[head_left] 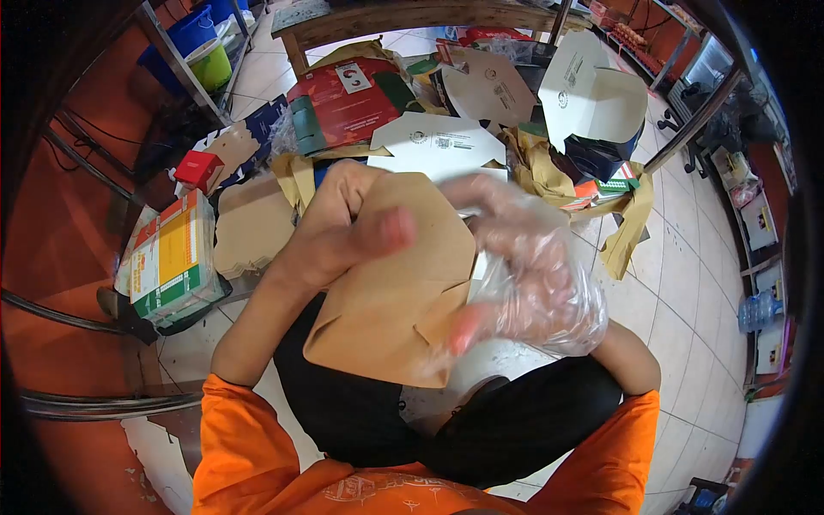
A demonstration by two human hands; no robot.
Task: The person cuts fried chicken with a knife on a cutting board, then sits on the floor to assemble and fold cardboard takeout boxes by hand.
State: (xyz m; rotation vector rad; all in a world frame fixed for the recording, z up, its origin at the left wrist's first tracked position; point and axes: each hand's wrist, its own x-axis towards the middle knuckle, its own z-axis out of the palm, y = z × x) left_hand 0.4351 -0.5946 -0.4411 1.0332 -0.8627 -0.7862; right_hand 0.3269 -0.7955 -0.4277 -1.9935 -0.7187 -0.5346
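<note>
Between my hands is a brown cardboard food box (378, 300), partly folded, with creased flaps at its near end, held above my lap. My left hand (335, 232) is bare and grips the box's left side, thumb over the brown face and fingers behind it. My right hand (536, 275), in a clear plastic glove, closes on the right side, its thumb near the lower right flap; it is slightly blurred. Just beyond my hands lies a flat white carton blank (438, 137) with a printed code. To the left is a stack of brown carton blanks (253, 223).
An open white-and-dark box (601, 90) stands at the back right, beside crumpled brown paper (541, 167). A red printed carton (348, 103) lies further back. Left are a plastic-wrapped pack (172, 257) and a small red box (199, 170). A wooden bench (412, 19) stands behind.
</note>
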